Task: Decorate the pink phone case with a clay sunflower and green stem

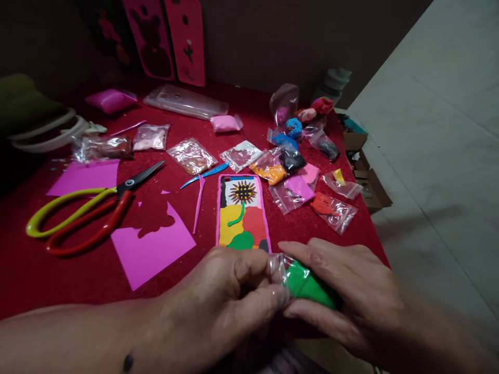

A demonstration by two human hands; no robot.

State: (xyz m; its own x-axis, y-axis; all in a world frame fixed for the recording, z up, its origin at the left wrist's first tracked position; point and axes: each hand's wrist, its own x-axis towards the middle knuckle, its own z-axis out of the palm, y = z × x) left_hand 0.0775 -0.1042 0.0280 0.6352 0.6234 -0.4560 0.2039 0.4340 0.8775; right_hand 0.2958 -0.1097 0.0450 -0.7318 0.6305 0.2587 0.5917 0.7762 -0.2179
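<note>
Both hands meet at the near edge of a red table (pixel 47 270). My right hand (pixel 351 296) cradles a small clear plastic bag of green clay (pixel 306 283). My left hand (pixel 230 298) pinches the bag's open end, its fingers closed on the plastic. Just beyond the hands lies a pink phone case (pixel 242 212) covered in coloured clay patches with a sunflower.
Scissors (pixel 89 210) with yellow and red handles lie left beside cut pink paper (pixel 154 244). Pink and blue sculpting tools (pixel 200 192) sit mid-table. Several clay bags (pixel 296 182) crowd the right side. Cardboard boxes (pixel 370 182) stand on the floor right.
</note>
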